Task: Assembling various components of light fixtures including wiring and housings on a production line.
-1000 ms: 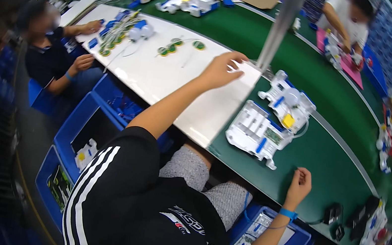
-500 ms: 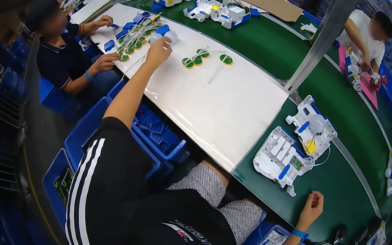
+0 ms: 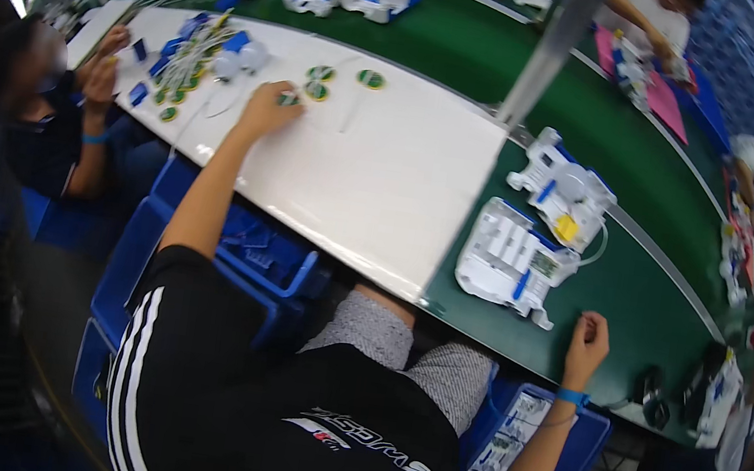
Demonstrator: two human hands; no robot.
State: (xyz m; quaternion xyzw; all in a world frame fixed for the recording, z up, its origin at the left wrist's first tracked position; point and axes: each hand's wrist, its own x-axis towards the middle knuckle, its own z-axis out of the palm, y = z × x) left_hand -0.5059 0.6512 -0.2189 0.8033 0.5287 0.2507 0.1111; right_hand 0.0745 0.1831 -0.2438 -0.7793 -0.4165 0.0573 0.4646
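Note:
My left hand (image 3: 271,111) reaches over the white table sheet (image 3: 344,192), its fingers closed on the edge of a small round green circuit board (image 3: 288,99). Beside it lie two more such boards (image 3: 317,90), and another with a thin wire (image 3: 371,80) sits farther right. To the left of this hand are white dome-shaped parts (image 3: 252,55). My right hand (image 3: 588,346) rests loosely curled at the near edge of the green bench, with nothing visible in it. Nearest to it is an opened white plastic housing (image 3: 513,262) with white blocks and a circuit board inside.
A second white housing (image 3: 569,187) with a dome and yellow piece lies behind the first. Wired boards (image 3: 191,65) are heaped at the left, near a seated co-worker (image 3: 47,112). A metal post (image 3: 547,57) rises at the table's back edge. Blue bins (image 3: 263,258) stand below.
My left hand has let go of a white dome part and moved right and nearer, onto a round board. My right hand stays curled in place. The whole view has shifted.

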